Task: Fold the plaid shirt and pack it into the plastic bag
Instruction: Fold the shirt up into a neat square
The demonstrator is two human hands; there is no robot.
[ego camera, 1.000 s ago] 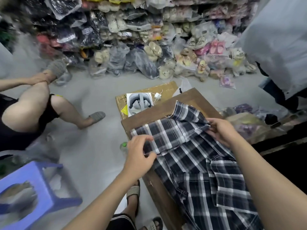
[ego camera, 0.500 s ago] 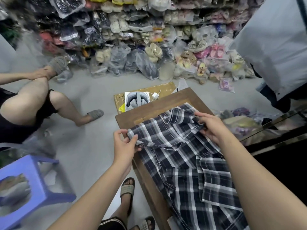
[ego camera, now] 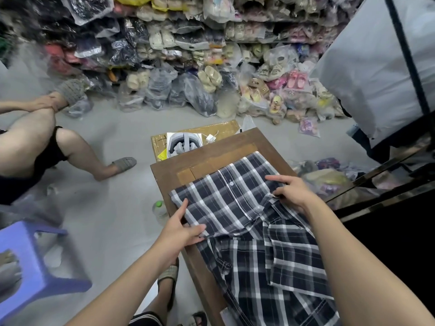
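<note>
Shirt lengthwise on the desk, both hands at its far end

We see the plaid shirt running lower right to centre on the desk; left hand pinches the fold's left edge, right hand seemingly presses flat.

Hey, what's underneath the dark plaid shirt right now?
The dark plaid shirt lies on a brown wooden table, whose bare far end and left edge show. The left hand and right hand press on it. Anything beneath the fabric is covered.
</note>
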